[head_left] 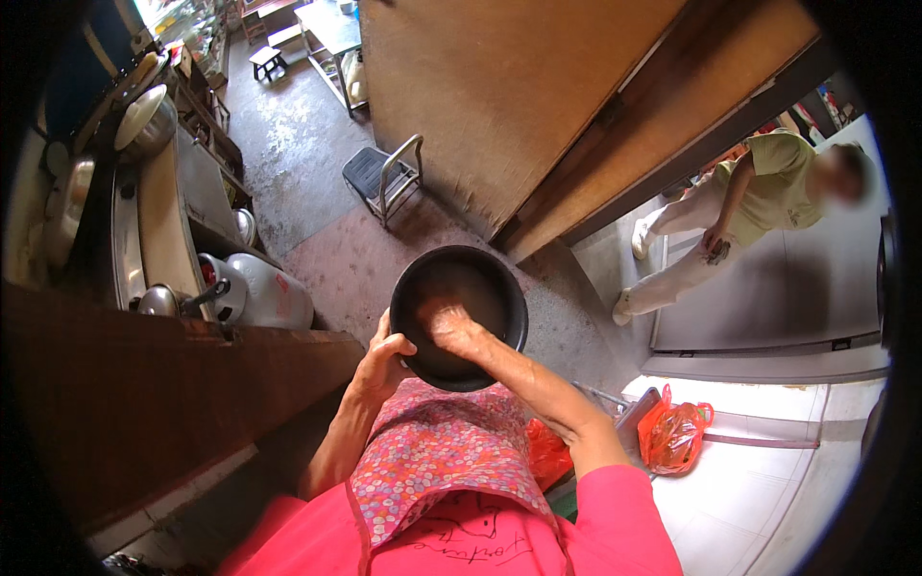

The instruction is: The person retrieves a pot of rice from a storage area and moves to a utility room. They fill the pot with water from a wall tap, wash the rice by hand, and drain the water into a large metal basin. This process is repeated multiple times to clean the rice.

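A deep, dark round pot [514, 288] is held up in front of my apron, its opening facing me. My left hand [384, 353] grips the pot at its left side, with the thumb over the rim and the fingers around the outer wall. Down inside the pot is my right hand [444, 322], reaching in across the near right rim. Its fingers are blurred and partly lost in the murky brownish contents, so their pose is unclear. What lies at the pot's bottom cannot be made out.
Ahead on the floor stands a dark step stool [370, 178] with a metal handle. A gas cylinder [264, 293] and a counter with pans are at left. Red plastic bags [674, 432] lie on white tiles at right. Beyond a wooden panel [499, 86], another person [768, 182] stands at right.
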